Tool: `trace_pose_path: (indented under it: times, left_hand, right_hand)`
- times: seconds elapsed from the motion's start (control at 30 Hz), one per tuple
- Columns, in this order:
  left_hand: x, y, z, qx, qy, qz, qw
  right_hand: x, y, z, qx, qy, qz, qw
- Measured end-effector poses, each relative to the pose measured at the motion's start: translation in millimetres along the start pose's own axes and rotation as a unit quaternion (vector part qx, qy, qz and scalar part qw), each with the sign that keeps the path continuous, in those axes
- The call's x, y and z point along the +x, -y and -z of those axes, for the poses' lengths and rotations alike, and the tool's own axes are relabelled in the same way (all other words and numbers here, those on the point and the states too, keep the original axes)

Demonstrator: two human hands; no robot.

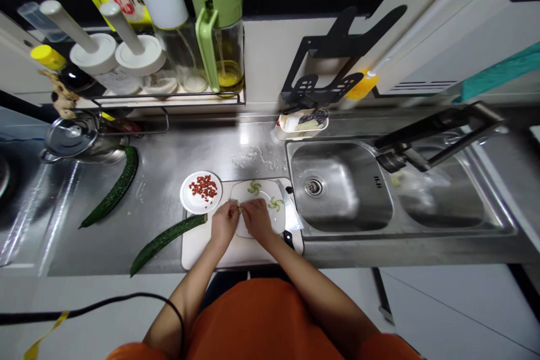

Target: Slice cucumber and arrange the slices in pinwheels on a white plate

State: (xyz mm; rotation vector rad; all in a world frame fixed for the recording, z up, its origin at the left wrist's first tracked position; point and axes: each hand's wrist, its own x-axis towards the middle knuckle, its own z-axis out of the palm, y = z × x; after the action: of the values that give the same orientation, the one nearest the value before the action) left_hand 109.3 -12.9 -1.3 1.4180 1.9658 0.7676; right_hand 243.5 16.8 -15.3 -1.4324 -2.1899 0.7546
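Observation:
My left hand [223, 222] and my right hand [256, 219] meet over a white plate [276, 219] on a white cutting board [194, 244]. Together their pinched fingertips hold a small green cucumber piece [239, 208]. Two pinwheel-shaped cucumber garnishes [254, 187] [275, 203] lie on the plate's far side. A small white dish of red berries [201, 192] sits just left of the plate. A knife [290, 211] lies along the board's right edge, blade pointing away, with its black handle nearest me.
Two whole cucumbers [112, 191] [166, 239] lie on the steel counter to the left. A double sink [341, 188] with a black faucet [439, 135] is on the right. A pot with a glass lid [71, 138] and a rack of bottles [169, 98] stand at the back left.

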Motion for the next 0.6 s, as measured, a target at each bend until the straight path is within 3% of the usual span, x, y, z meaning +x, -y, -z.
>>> trace_pose_path:
  times: [0.6]
  left_hand:
    - [5.3,8.6,-3.7,0.022,0.004,-0.054,0.998]
  right_hand:
    - [4.0,1.6,0.1,0.003,0.02,-0.003,1.0]
